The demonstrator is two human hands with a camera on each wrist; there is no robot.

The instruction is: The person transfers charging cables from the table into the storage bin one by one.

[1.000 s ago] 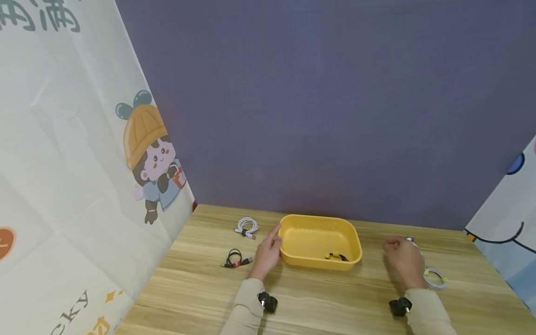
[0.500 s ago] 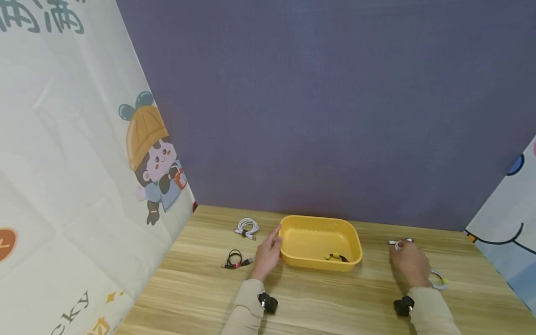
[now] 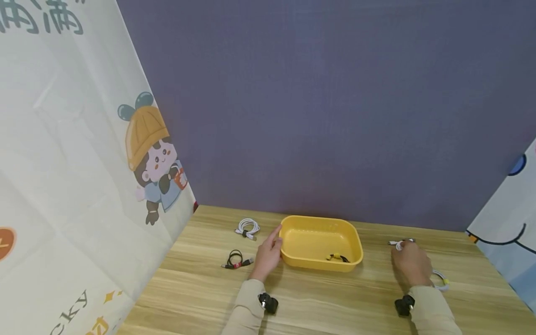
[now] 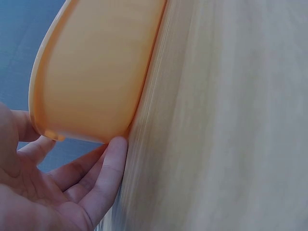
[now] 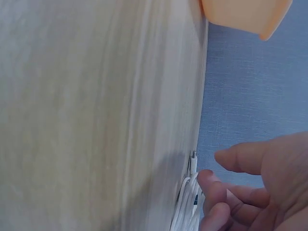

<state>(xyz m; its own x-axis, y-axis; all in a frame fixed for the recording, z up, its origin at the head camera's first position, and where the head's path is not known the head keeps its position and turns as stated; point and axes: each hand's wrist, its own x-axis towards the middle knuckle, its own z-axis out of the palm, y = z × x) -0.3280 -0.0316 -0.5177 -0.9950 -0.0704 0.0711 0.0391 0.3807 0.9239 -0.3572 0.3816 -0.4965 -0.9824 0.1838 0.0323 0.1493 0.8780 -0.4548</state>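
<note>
A yellow plastic basin [image 3: 320, 266] stands on the wooden table. My left hand [image 3: 268, 257] rests against its left end, fingers loosely bent. In the left wrist view, fingertips [image 4: 115, 144] touch near the base and others reach the rim. To the basin's right lies a coiled white charging cable [image 5: 185, 204], its plug pointing out. My right hand [image 3: 412, 264] is right at this cable. Its index fingertip [image 5: 207, 175] overlaps the coil in the right wrist view, and the thumb stands apart. A black cable with a yellow tie [image 3: 337, 257] lies inside the basin.
Left of the basin lie a coiled white cable [image 3: 248, 227] with a black tie and a black USB cable [image 3: 237, 264] with a red tie. Another white coil [image 3: 440, 280] with yellow ties is partly hidden behind my right hand. A dark cloth wall [image 3: 326, 116] rises behind the table.
My right hand has drawn back slightly to the right, and more of the white cable shows beyond its fingertips. Over the last half second it barely moves. The left hand stays at the basin.
</note>
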